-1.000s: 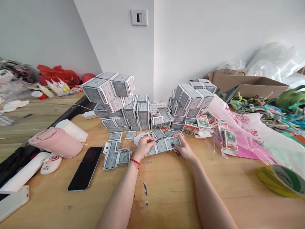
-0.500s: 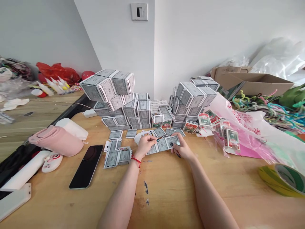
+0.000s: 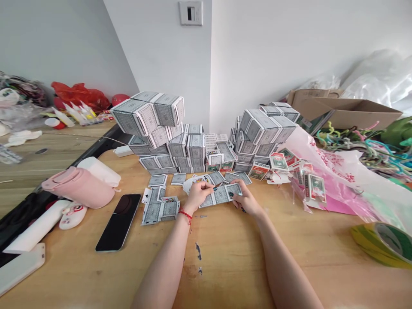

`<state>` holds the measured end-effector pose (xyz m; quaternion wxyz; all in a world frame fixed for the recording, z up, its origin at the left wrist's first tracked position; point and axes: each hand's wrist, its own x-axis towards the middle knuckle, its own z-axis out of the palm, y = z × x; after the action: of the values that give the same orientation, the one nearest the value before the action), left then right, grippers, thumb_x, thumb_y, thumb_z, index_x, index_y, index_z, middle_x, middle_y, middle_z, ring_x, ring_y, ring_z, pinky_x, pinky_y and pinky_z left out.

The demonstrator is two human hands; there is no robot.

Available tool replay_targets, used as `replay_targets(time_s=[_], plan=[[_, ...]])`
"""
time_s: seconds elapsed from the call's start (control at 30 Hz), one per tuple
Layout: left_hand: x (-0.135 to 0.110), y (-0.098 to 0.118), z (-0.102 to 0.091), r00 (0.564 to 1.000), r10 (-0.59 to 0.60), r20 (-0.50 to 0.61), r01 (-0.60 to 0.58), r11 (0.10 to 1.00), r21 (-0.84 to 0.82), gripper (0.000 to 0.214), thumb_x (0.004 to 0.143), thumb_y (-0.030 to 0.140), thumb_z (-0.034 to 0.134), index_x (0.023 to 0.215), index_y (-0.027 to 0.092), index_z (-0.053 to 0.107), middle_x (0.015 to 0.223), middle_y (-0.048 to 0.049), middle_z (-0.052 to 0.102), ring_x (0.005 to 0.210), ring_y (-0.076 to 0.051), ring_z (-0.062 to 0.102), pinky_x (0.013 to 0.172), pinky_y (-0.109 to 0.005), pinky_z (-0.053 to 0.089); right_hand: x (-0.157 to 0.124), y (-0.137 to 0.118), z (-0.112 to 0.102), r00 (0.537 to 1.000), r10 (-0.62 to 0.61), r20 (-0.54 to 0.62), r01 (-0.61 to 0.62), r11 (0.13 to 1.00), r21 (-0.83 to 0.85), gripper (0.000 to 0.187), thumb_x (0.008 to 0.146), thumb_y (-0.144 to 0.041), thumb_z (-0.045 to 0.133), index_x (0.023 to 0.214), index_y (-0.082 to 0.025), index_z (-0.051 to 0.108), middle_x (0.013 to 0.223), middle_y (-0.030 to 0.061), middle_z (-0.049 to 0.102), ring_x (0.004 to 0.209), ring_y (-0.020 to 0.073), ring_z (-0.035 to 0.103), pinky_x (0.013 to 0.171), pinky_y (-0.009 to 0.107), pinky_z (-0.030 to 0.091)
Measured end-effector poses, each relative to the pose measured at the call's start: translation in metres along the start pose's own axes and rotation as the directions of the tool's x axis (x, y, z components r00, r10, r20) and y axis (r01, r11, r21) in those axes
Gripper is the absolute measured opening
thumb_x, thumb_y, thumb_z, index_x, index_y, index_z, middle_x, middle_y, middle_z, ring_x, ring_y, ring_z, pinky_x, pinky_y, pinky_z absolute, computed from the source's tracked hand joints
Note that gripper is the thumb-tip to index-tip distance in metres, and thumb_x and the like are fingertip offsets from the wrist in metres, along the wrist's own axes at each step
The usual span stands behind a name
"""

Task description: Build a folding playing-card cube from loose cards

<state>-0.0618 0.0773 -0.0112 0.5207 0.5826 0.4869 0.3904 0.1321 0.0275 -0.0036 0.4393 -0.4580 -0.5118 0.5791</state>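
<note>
Wooden table (image 3: 225, 262), cluttered far edge. A card strip (image 3: 222, 194), several face-down playing cards with grey patterned backs overlapped in a row, lies low over the table between the two hands, straight ahead of the person and just in front of the built blocks. Its long axis runs left to right, and the right end angles slightly away toward the far stacks. The left hand (image 3: 197, 196) has its fingers curled over the left end, gripping it; a red cord (image 3: 186, 213) is on that wrist. The right hand (image 3: 247, 201) pinches the right end, thumb on top. Both hands are on the strip, so neither is nearer. The backs face up; whether the underside touches the table cannot be told. Just left of the left hand sits a small heap of loose cards (image 3: 160, 209), then a dark phone (image 3: 118, 221). Behind are a left stack of card cubes (image 3: 157, 124) and a right stack of card cubes (image 3: 262, 131). Far right, near the edge, is a tape roll (image 3: 383, 242).
</note>
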Motion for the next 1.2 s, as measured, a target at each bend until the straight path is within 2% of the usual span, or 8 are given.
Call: replay_targets(time_s=[0.33, 0.83, 0.9, 0.97, 1.03, 1.07, 1.13, 1.2], plan=[[0.0, 0.0, 0.001, 1.0, 0.013, 0.003, -0.013, 1.0, 0.018, 0.006, 0.062, 0.02, 0.063, 0.064, 0.018, 0.067, 0.07, -0.0023, 0.065, 0.068, -0.016, 0.057, 0.065, -0.027, 0.042, 0.003, 0.001, 0.001, 1.0, -0.021, -0.008, 0.022, 1.0, 0.02, 0.027, 0.079, -0.039, 0.051, 0.097, -0.024, 0.039, 0.044, -0.0134, 0.028, 0.032, 0.0044, 0.024, 0.033, 0.015, 0.016], [-0.002, 0.002, 0.006, 1.0, 0.02, 0.023, -0.02, 1.0, -0.007, 0.008, 0.062, 0.022, 0.062, 0.066, 0.015, 0.066, 0.071, -0.0022, 0.064, 0.066, -0.014, 0.056, 0.062, -0.025, 0.041, 0.003, 0.003, 0.001, 1.0, -0.029, -0.002, 0.029, 0.999, 0.013, 0.026, 0.08, -0.042, 0.05, 0.097, -0.025, 0.04, 0.044, -0.0126, 0.027, 0.032, 0.0051, 0.022, 0.033, 0.016, 0.014], [-0.002, 0.001, 0.008, 0.999, 0.014, 0.029, -0.013, 1.0, -0.023, 0.01, 0.064, 0.023, 0.062, 0.068, 0.015, 0.066, 0.07, -0.002, 0.064, 0.064, -0.013, 0.056, 0.059, -0.024, 0.04, 0.005, 0.007, -0.001, 0.999, -0.035, -0.026, 0.035, 0.999, 0.002, 0.026, 0.081, -0.042, 0.048, 0.099, -0.025, 0.041, 0.042, -0.0125, 0.027, 0.031, 0.0063, 0.024, 0.032, 0.016, 0.016], [-0.001, 0.0, 0.012, 1.0, 0.004, 0.027, -0.003, 0.999, -0.044, 0.012, 0.065, 0.024, 0.062, 0.071, 0.015, 0.066, 0.068, -0.0019, 0.064, 0.06, -0.013, 0.055, 0.057, -0.024, 0.04, 0.008, 0.011, 0.0, 0.992, -0.047, -0.117, 0.045, 0.999, -0.023, 0.029, 0.081, -0.043, 0.046, 0.103, -0.025, 0.042, 0.042, -0.0114, 0.031, 0.031, 0.0077, 0.027, 0.031, 0.017, 0.02], [-0.002, 0.0, 0.016, 1.0, 0.029, 0.001, -0.029, 0.998, -0.051, 0.012, 0.066, 0.024, 0.061, 0.072, 0.015, 0.067, 0.067, -0.0021, 0.064, 0.059, -0.012, 0.055, 0.056, -0.024, 0.04, 0.01, 0.014, 0.001, 0.954, -0.11, -0.279, 0.085, 0.991, -0.099, 0.034, 0.081, -0.043, 0.046, 0.109, -0.024, 0.042, 0.05, -0.0079, 0.041, 0.034, 0.0092, 0.035, 0.032, 0.02, 0.028], [-0.002, 0.001, 0.018, 0.998, 0.06, -0.029, -0.061, 0.997, -0.045, 0.012, 0.066, 0.023, 0.061, 0.073, 0.015, 0.067, 0.068, -0.0024, 0.064, 0.06, -0.013, 0.056, 0.057, -0.024, 0.041, 0.011, 0.015, 0.002, 0.91, -0.179, -0.374, 0.118, 0.977, -0.179, 0.035, 0.081, -0.042, 0.046, 0.11, -0.024, 0.043, 0.058, -0.0046, 0.048, 0.039, 0.0107, 0.041, 0.035, 0.022, 0.034], [-0.004, 0.002, 0.022, 0.984, 0.137, -0.114, -0.14, 0.99, -0.023, 0.011, 0.067, 0.023, 0.06, 0.073, 0.016, 0.066, 0.071, -0.0035, 0.065, 0.065, -0.014, 0.058, 0.061, -0.025, 0.043, 0.013, 0.016, 0.004, 0.755, -0.386, -0.529, 0.161, 0.893, -0.421, 0.032, 0.081, -0.038, 0.046, 0.108, -0.022, 0.048, 0.079, 0.0042, 0.057, 0.061, 0.0166, 0.055, 0.051, 0.03, 0.047], [-0.007, 0.003, 0.025, 0.959, 0.202, -0.199, -0.207, 0.978, -0.006, 0.011, 0.069, 0.023, 0.059, 0.074, 0.016, 0.066, 0.075, -0.0046, 0.066, 0.071, -0.016, 0.06, 0.066, -0.027, 0.045, 0.013, 0.017, 0.006, 0.589, -0.593, -0.549, 0.131, 0.741, -0.659, 0.027, 0.082, -0.032, 0.045, 0.103, -0.02, 0.055, 0.097, 0.0104, 0.058, 0.089, 0.0232, 0.055, 0.075, 0.04, 0.048]])
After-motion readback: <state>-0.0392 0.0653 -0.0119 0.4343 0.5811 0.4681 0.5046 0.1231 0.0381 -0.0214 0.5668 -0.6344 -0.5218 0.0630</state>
